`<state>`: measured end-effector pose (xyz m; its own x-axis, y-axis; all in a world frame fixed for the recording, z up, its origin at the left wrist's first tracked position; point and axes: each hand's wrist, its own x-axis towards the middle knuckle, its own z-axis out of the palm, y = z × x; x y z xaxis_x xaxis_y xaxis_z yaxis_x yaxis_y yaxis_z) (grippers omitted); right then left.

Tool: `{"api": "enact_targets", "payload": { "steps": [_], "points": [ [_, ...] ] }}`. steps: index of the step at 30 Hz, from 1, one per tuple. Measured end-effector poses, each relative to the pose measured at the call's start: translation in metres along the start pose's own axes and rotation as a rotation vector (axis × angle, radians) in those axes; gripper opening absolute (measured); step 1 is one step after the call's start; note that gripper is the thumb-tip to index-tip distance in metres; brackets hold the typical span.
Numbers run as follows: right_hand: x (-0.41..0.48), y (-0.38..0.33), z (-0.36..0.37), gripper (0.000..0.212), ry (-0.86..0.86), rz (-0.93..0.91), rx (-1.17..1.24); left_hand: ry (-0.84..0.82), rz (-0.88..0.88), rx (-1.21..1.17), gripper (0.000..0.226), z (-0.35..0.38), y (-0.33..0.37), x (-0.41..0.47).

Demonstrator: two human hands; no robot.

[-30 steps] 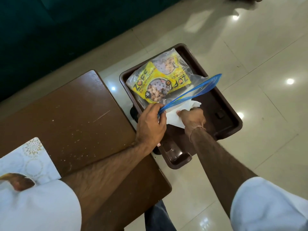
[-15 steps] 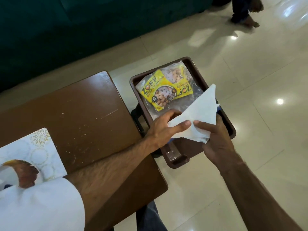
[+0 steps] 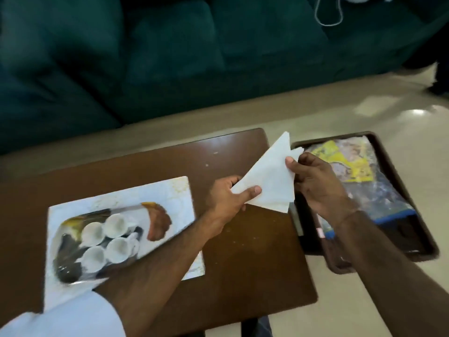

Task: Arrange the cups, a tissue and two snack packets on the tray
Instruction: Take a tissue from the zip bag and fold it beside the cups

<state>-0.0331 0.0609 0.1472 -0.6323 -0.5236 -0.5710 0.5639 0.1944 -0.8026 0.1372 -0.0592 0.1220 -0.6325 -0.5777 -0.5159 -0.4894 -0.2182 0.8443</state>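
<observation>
A white tissue (image 3: 269, 177), folded into a triangle, hangs in the air above the table's right edge. My left hand (image 3: 227, 197) pinches its lower corner and my right hand (image 3: 318, 184) pinches its right side. To the right, a dark brown tray (image 3: 422, 239) sits lower than the table and holds a yellow snack packet (image 3: 352, 164) and a clear packet with a blue edge (image 3: 386, 203). On the table's left lies a white patterned tray (image 3: 170, 193) with several white cups (image 3: 107, 235) on it.
The brown wooden table (image 3: 245, 261) has bare room between the white tray and its right edge. A dark green sofa (image 3: 170, 57) runs along the back. Shiny beige floor tiles (image 3: 364, 113) surround the brown tray. A white cord (image 3: 328, 15) lies on the sofa.
The view has swung left and up, so the white tray with cups now shows. Both hands have lifted the tissue away from the brown tray toward the table's edge.
</observation>
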Motion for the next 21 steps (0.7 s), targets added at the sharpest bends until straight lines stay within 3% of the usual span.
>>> {"api": "enact_targets", "payload": {
  "steps": [2,5,12,21],
  "points": [
    [0.006,0.020,0.038,0.004,-0.042,0.030,-0.081,0.082,-0.078,-0.078,0.037,-0.040,-0.019,-0.010],
    [0.009,0.056,0.086,0.017,-0.085,0.075,-0.214,0.189,-0.195,-0.184,0.036,-0.087,-0.055,-0.028],
    [0.003,0.151,0.173,0.004,-0.146,0.160,-0.415,0.414,-0.397,-0.547,0.031,-0.150,-0.152,-0.080],
    [-0.007,0.238,0.225,0.014,-0.086,0.179,-0.700,0.616,-0.645,-0.632,0.025,-0.178,-0.237,-0.104]
  ]
}}
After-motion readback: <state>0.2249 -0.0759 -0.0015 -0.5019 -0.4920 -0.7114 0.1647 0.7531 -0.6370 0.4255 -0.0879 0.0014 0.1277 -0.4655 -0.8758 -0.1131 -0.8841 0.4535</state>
